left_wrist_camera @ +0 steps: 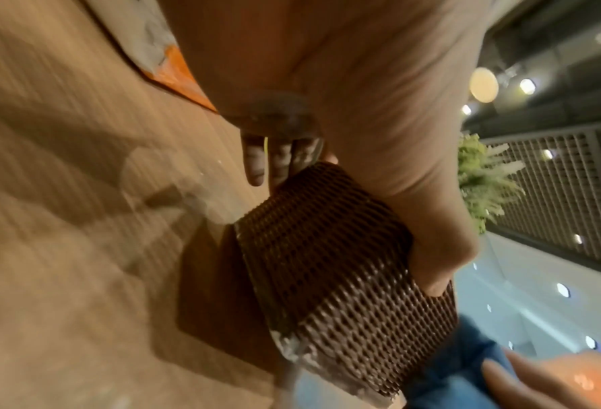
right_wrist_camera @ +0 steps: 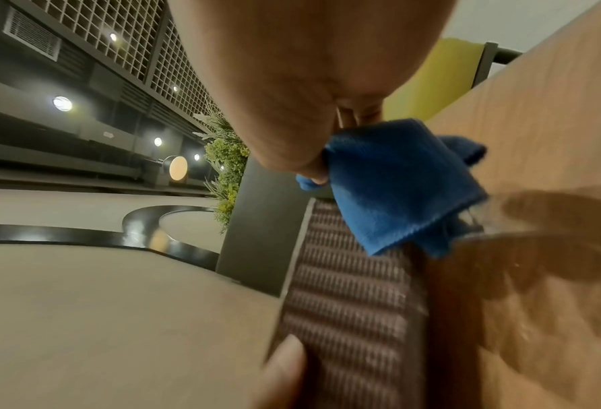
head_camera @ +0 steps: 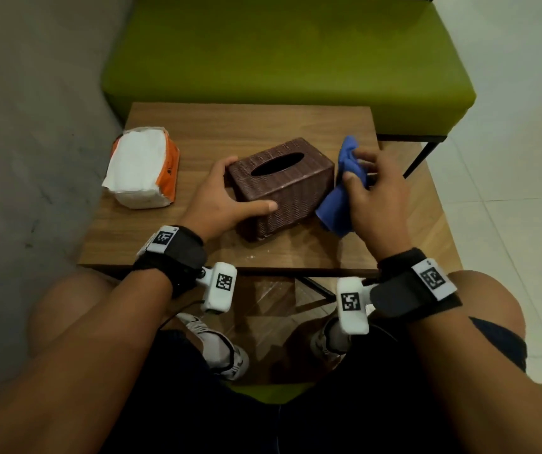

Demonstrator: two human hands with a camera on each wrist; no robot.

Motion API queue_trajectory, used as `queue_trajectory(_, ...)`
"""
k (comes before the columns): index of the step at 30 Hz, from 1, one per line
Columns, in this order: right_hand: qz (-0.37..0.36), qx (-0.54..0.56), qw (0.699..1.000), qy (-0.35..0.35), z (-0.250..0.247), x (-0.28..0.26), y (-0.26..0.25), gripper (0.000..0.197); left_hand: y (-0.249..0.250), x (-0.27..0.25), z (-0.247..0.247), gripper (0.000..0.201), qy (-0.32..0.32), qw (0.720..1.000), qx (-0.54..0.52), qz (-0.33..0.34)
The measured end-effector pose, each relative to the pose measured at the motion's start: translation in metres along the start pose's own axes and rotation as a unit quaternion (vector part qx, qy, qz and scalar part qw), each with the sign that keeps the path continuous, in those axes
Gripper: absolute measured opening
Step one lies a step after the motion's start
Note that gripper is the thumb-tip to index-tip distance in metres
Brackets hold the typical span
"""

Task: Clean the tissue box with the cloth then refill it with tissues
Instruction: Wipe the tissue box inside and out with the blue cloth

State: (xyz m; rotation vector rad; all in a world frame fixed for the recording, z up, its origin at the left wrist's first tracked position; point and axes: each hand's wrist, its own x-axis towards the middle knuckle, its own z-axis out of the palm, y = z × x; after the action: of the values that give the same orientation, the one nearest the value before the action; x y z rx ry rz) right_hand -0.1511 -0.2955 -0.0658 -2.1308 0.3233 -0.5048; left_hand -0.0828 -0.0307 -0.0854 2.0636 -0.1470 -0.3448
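Left hand [head_camera: 217,198] spans tissue box [head_camera: 282,188] corner, thumb on near side, bracing it on surface [head_camera: 263,126]. Right hand [head_camera: 374,198] pinches bunched cloth [head_camera: 338,208] against box's right end. Keep brace firm; wipe with short strokes along weave.

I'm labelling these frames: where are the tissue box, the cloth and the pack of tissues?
tissue box [head_camera: 282,191], head view, its near long side.
cloth [right_wrist_camera: 400,180], right wrist view, middle of the fold.
pack of tissues [head_camera: 138,162], head view, white top.
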Motion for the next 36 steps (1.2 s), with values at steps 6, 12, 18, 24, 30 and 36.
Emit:
queue_trajectory(6,-0.129,-0.045,0.991,0.005,0.042,-0.028,-0.029,0.036,0.008,0.020,-0.008,0.089,0.010,0.990,-0.110,-0.087)
queue_trajectory(12,-0.240,-0.130,0.959,-0.081,0.040,-0.023,-0.046,0.028,0.008,0.023,-0.023,0.065,-0.028,0.986,-0.141,-0.085)
queue_trajectory(18,-0.213,-0.158,0.962,-0.060,0.049,-0.024,-0.071,0.022,0.014,0.016,-0.018,0.027,-0.026,0.975,-0.195,-0.101)
queue_trajectory(24,-0.192,-0.165,0.965,-0.071,0.026,-0.011,-0.052,0.024,0.006,0.012,-0.025,0.022,-0.032,0.981,-0.176,-0.080)
queue_trajectory(30,-0.237,-0.164,0.952,-0.100,0.047,-0.033,-0.080,0.022,0.008,0.017,-0.020,0.058,-0.041,0.975,-0.205,-0.070)
queue_trajectory(36,-0.162,-0.111,0.980,0.004,0.025,0.009,-0.050,0.026,0.001,0.015,-0.028,0.073,-0.034,0.979,-0.193,-0.056)
